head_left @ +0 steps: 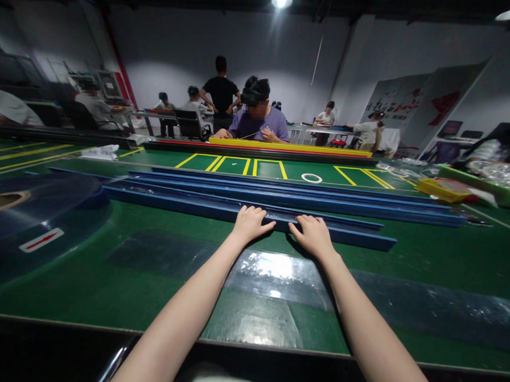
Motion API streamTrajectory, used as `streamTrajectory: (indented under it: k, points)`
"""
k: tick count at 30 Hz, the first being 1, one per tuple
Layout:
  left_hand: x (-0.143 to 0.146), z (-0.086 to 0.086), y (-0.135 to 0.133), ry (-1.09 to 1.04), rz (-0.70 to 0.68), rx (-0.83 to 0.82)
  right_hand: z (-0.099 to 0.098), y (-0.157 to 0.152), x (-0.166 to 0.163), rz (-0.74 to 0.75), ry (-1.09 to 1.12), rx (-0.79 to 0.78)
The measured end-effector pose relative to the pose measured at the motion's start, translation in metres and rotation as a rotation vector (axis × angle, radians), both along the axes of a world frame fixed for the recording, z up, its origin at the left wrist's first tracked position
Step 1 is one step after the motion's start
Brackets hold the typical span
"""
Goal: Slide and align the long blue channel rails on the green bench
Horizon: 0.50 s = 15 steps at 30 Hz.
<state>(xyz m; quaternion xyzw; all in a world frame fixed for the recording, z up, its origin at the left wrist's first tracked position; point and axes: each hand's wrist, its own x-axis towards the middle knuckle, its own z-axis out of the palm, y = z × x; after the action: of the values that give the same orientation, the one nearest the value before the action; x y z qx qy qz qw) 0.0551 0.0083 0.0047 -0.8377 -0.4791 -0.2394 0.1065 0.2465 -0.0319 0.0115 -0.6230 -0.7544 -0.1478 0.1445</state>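
Observation:
My left hand [250,224] and my right hand [313,235] rest a short way apart on a long blue channel strip [194,207] that lies crosswise on the table. The fingers of both hands curl over its top into the groove, with the thumbs at its near side pointing towards each other. Just behind it lie several more blue channel strips [365,205], roughly parallel. Between my forearms and beyond them, a clear plastic film strip [386,295] stretches flat across the table and reflects the lamp light.
At the left sits a large roll of clear film [75,204] with a red arrow label [41,240]. A white ring [311,178] lies beyond the strips. Across the green table [155,305], a co-worker [258,120] handles a yellow strip [291,147]. A green tray [490,189] stands at right.

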Motion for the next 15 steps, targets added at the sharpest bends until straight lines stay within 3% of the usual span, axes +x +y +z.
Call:
streamTrajectory:
  k: [7,15]
  points:
    - [0.002,0.001,-0.001,-0.022,0.013,-0.015,0.000,0.000,0.000,0.020,-0.023,-0.010]
    - [0.002,-0.001,0.000,-0.019,0.007,0.007,-0.001,0.003,-0.011,0.146,-0.092,0.038]
